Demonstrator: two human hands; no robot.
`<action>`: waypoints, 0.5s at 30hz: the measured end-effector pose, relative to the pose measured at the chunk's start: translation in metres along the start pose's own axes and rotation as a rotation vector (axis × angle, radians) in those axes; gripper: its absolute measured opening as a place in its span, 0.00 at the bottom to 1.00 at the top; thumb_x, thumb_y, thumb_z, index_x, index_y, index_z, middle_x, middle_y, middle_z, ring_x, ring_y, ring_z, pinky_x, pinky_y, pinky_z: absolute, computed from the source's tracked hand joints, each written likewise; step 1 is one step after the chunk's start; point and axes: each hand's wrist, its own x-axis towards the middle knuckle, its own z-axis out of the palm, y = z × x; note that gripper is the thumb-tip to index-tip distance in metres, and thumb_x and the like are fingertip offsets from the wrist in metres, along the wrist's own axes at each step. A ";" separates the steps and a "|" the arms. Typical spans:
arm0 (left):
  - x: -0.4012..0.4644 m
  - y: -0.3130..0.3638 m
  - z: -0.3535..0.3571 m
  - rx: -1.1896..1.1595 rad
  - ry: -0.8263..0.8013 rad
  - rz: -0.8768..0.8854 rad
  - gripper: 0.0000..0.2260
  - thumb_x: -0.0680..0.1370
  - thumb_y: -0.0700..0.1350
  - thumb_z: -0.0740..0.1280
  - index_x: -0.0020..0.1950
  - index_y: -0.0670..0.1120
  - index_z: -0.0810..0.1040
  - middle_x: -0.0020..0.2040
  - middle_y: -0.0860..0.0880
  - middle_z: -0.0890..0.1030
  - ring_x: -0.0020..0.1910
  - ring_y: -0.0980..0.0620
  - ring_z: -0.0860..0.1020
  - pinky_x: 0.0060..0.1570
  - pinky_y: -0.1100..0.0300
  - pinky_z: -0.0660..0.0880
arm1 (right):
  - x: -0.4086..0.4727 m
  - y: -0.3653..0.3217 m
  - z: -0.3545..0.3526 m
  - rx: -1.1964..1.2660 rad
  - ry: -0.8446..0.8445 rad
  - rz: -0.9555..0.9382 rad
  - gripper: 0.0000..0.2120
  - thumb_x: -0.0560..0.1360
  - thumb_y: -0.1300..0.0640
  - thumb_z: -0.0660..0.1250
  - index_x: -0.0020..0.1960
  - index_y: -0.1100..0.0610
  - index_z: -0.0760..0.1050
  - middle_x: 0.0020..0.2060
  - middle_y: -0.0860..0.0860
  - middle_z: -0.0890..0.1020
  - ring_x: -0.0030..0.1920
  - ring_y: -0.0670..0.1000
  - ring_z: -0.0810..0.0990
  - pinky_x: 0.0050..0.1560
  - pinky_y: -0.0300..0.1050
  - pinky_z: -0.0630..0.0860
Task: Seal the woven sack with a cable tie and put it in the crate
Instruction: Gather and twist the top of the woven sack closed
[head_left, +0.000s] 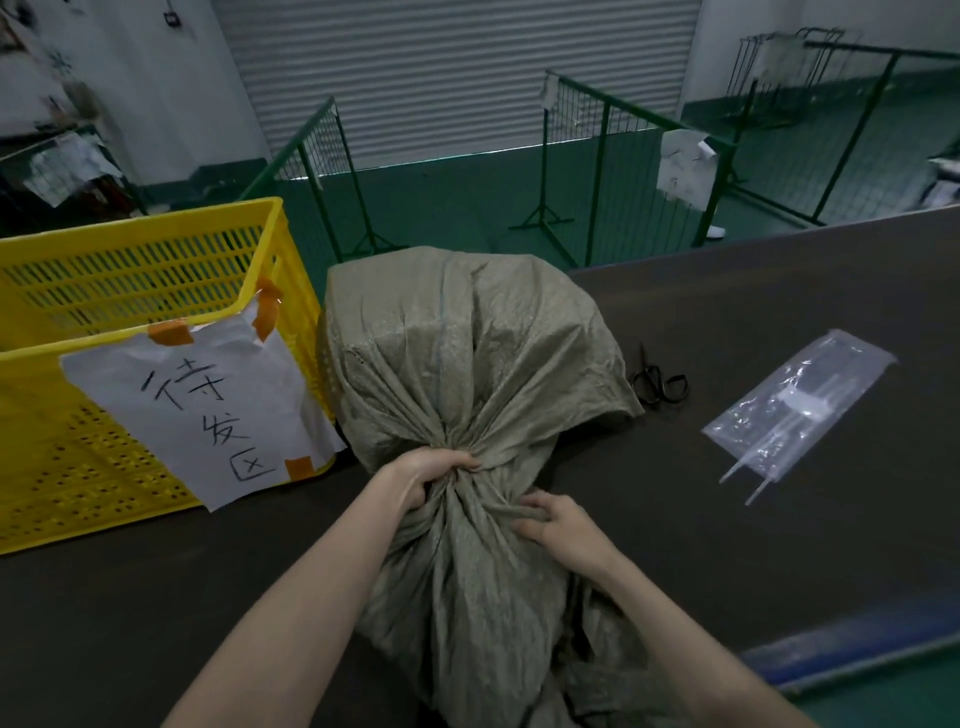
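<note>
A bulky grey-green woven sack (467, 343) lies on the dark table (779, 545), its mouth gathered into a neck toward me. My left hand (426, 475) is clenched around that bunched neck. My right hand (558, 522) pinches the loose fabric just below the neck on the right side. A clear plastic bag of white cable ties (795, 410) lies flat on the table to the right, two tie ends sticking out of its near end. The yellow perforated crate (78, 441) stands at the left, touching the sack, with a white handwritten paper sign taped to its front.
Black scissors (657, 382) lie on the table right behind the sack's right shoulder. Green wire-mesh barrier stands (597, 156) and a roller shutter are beyond the table's far edge. A blue strip (852, 654) runs along the table's near right edge.
</note>
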 end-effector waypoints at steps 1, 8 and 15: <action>0.001 -0.002 0.001 -0.031 0.003 0.008 0.06 0.77 0.43 0.67 0.45 0.40 0.78 0.36 0.42 0.84 0.41 0.45 0.79 0.50 0.52 0.76 | 0.003 0.002 -0.001 0.000 0.029 0.003 0.17 0.72 0.54 0.70 0.60 0.55 0.77 0.54 0.50 0.83 0.53 0.46 0.80 0.58 0.40 0.76; 0.012 -0.009 0.011 -0.172 0.094 0.189 0.15 0.77 0.39 0.66 0.62 0.35 0.76 0.47 0.39 0.82 0.43 0.44 0.80 0.48 0.52 0.78 | -0.001 -0.016 0.009 0.334 0.077 -0.113 0.12 0.75 0.62 0.65 0.59 0.56 0.77 0.49 0.47 0.82 0.48 0.39 0.79 0.47 0.27 0.74; 0.007 -0.002 0.010 -0.065 -0.073 0.053 0.09 0.77 0.49 0.67 0.48 0.44 0.80 0.36 0.44 0.85 0.38 0.48 0.82 0.41 0.58 0.78 | -0.004 -0.024 0.036 0.442 0.106 -0.237 0.07 0.73 0.68 0.65 0.47 0.57 0.74 0.43 0.52 0.78 0.45 0.47 0.76 0.49 0.40 0.72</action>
